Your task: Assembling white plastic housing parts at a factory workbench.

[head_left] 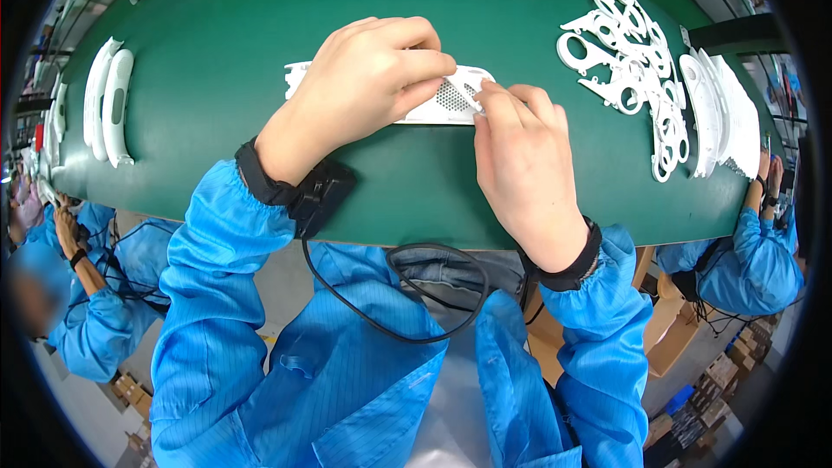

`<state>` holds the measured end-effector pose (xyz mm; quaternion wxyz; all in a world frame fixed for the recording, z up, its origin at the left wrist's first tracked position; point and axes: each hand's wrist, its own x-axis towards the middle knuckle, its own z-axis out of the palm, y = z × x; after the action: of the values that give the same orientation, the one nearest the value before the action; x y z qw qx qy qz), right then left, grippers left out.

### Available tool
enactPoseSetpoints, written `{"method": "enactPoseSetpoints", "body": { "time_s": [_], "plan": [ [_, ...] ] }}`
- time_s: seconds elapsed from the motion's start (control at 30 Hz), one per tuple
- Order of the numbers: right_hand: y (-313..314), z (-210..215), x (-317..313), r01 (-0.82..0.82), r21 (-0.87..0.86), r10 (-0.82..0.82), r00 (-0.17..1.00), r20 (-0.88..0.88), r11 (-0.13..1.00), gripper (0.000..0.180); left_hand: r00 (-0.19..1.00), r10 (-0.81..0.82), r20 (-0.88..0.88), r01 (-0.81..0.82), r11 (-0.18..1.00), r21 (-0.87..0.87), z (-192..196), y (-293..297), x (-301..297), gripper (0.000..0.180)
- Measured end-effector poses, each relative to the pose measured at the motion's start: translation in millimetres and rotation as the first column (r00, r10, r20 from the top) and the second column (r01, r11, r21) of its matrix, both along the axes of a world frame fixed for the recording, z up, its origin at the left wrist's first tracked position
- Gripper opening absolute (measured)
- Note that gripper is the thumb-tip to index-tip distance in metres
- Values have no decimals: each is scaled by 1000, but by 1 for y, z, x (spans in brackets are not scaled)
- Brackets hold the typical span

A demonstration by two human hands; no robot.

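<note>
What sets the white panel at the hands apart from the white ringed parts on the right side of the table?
The white panel is one long piece with a patch of tiny holes; the ringed parts are many smaller pieces with large round openings. The panel is partly covered by the left hand and right hand, while the ringed parts lie loosely overlapping, with no hand on them. Both are white and over the green table.

White panel (440, 111) — perforated patch | lengthwise left to right | over green table (407, 199) — partly hidden
</note>
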<state>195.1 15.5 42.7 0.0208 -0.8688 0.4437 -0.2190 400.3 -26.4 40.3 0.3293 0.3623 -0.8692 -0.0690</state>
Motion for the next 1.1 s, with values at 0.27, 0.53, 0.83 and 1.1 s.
{"method": "enactPoseSetpoints", "body": {
  "time_s": [0.27, 0.53, 0.83, 1.1],
  "plan": [
    [-6, 3, 3, -30, 143, 23, 999, 49, 989, 15, 1000, 13, -4, -13, 1000, 27, 1, -4, 1, 17],
    [-14, 10, 11, 40, 286, -86, 985, 152, 957, 16, 999, 15, 39, -21, 987, 161, 8, -4, 5, 26],
    [-3, 14, 8, -61, 209, 58, 998, 20, 976, 34, 967, -12, 254, -8, 997, 78, 9, 9, 26, 44],
    [-2, 11, -5, -168, 265, 186, 982, -44, 950, 47, 960, -15, 278, 12, 1000, 10, 3, 9, 26, 46]
  ]
}}
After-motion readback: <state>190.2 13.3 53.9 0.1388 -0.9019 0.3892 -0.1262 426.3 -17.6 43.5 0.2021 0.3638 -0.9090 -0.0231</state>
